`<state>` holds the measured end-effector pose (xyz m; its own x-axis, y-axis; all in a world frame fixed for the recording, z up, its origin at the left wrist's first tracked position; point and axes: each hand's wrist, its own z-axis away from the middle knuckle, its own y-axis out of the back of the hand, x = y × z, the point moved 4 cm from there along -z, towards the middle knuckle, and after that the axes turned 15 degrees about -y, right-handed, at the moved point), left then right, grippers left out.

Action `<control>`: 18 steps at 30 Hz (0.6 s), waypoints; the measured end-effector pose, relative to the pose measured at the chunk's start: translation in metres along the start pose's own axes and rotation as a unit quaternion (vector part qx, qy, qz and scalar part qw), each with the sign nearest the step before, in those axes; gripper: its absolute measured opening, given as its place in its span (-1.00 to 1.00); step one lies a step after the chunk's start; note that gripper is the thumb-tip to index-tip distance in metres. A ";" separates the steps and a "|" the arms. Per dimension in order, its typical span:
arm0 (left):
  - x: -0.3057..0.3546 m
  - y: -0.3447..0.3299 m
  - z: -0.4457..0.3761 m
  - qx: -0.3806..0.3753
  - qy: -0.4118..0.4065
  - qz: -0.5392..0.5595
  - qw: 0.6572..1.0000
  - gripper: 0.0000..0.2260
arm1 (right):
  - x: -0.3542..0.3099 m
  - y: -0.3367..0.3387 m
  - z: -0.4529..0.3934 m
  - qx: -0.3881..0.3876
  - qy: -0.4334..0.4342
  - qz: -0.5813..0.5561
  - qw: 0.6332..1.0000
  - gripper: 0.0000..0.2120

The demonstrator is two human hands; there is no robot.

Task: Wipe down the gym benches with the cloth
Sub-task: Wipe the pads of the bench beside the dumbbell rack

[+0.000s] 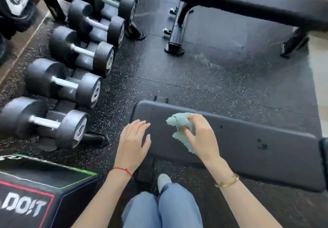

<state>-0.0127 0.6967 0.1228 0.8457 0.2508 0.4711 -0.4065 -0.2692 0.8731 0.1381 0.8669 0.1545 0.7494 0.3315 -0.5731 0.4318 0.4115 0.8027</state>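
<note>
White "DO!T" lettering on black box (35, 192)

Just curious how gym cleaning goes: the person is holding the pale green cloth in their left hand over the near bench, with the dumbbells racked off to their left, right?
Not quite. The head view shows the cloth pinched in the right hand, not the left. The left hand is open and holds nothing. The rest stands: the cloth is over the near bench, and the dumbbells are racked to the person's left.
</note>
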 end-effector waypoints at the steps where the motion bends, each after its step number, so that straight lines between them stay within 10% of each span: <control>1: -0.008 -0.017 -0.001 0.003 -0.008 -0.007 1.000 -0.63 | 0.013 -0.016 -0.007 0.000 0.007 0.004 1.000 -0.77; 13: -0.095 -0.137 0.021 0.083 -0.051 -0.072 0.993 -0.66 | 0.091 -0.167 -0.009 0.067 0.142 0.125 0.980 -0.55; 18: -0.112 -0.150 0.024 0.109 -0.069 -0.093 0.987 -0.61 | 0.099 -0.179 -0.019 -0.020 0.159 0.152 0.975 -0.45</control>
<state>-0.0383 0.6871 -0.0642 0.9441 0.1898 0.2696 -0.1678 -0.4273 0.8884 0.1252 0.8422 -0.0489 0.6432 0.6879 -0.3362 0.1881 0.2837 0.9403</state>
